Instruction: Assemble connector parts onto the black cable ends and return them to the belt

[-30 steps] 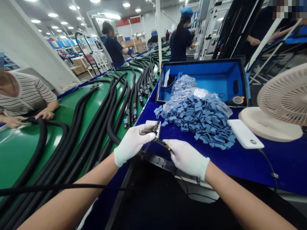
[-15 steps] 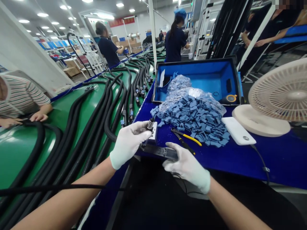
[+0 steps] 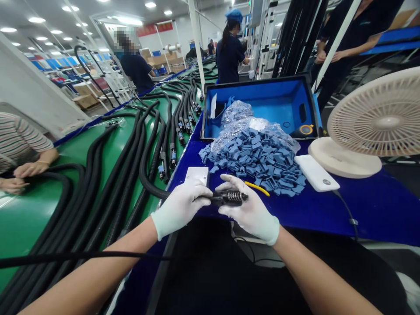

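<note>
Recording two white-gloved hands at the near edge of a blue-covered workbench (image 3: 377,218): the left hand (image 3: 180,208) is clamped around a black corrugated cable (image 3: 147,183) just behind its metal spring-wound connector end (image 3: 231,197), and the right hand (image 3: 249,210) pinches that connector end between thumb and fingers. The hands are close together, holding the connector end level above the bench. Just beyond them lie a flat white rectangular plate (image 3: 197,175) and yellow-handled pliers (image 3: 257,188), the latter partly hidden by the right hand. Farther on, a heap of small blue moulded pieces (image 3: 252,162) spills from a clear plastic bag (image 3: 236,116) in front of an open black case with blue lining (image 3: 259,94). A flat white rounded slab with a black cord (image 3: 316,173) sits beside a cream desk fan (image 3: 382,122). To the left, a green conveyor belt (image 3: 26,227) carries rows of similar black cables, and a co-worker in a striped top (image 3: 19,144) has both hands on one. Dark-uniformed workers (image 3: 229,59) stand beyond.
</note>
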`<state>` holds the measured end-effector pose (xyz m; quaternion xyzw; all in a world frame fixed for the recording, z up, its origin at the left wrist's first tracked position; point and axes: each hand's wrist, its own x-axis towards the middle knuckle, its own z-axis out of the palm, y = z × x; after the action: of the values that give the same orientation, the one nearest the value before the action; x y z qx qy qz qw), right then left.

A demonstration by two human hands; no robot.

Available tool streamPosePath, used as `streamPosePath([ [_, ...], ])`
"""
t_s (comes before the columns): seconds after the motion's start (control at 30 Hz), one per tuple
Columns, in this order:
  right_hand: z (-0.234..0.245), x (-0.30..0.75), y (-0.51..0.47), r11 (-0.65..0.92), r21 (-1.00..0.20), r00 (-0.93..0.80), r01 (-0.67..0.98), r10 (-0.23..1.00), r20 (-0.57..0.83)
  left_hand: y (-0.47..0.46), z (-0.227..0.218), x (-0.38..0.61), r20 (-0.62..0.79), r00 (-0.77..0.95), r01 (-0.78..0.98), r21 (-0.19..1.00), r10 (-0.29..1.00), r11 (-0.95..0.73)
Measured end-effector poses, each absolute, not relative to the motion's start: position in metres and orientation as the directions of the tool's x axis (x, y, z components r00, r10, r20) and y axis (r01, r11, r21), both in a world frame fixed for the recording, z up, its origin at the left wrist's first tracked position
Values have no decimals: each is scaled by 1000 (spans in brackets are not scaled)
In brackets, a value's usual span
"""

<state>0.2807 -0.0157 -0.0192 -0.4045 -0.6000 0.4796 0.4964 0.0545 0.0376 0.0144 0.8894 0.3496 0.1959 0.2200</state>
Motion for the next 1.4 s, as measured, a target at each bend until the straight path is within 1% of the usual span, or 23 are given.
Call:
streamPosePath([
  [0.07,-18,280,-16,260,-964,-179,56,952,247,38,18,56,195,675,515,565,711,-644],
  [0.2,-16,282,-14,169,-976,-123,134,981,153,42,20,57,156,692,515,577,705,-634],
  [0.37,-12,287,-14,112,-988,-89,103,991,103,50,19,56,67,693,567,564,717,-600],
  [0.5,-6,290,-16,94,-991,-71,92,994,88,55,19,54,11,717,583,538,697,-608],
  [0.77,-8,291,-20,37,-999,-72,40,997,34,55,30,58,-132,708,637,544,694,-547],
  [0.9,-8,290,-22,31,-999,-73,10,997,31,53,32,60,-153,702,656,519,695,-548],
  [1.1,-12,288,-22,50,-999,-102,15,994,49,53,28,51,-180,690,661,550,701,-510],
  [1.17,-11,290,-21,52,-998,-86,36,995,49,52,30,54,-149,684,660,544,714,-518],
  [1.2,-10,291,-21,57,-997,-79,54,995,53,51,33,57,-108,681,647,552,725,-525],
  [1.27,-7,293,-20,76,-993,-85,90,994,68,47,38,68,7,682,584,597,731,-550],
  [1.33,-2,293,-20,93,-990,-104,111,991,82,42,42,79,104,698,501,635,708,-588],
  [1.4,2,293,-22,87,-991,-117,105,990,75,38,44,89,144,713,456,647,686,-611],
])
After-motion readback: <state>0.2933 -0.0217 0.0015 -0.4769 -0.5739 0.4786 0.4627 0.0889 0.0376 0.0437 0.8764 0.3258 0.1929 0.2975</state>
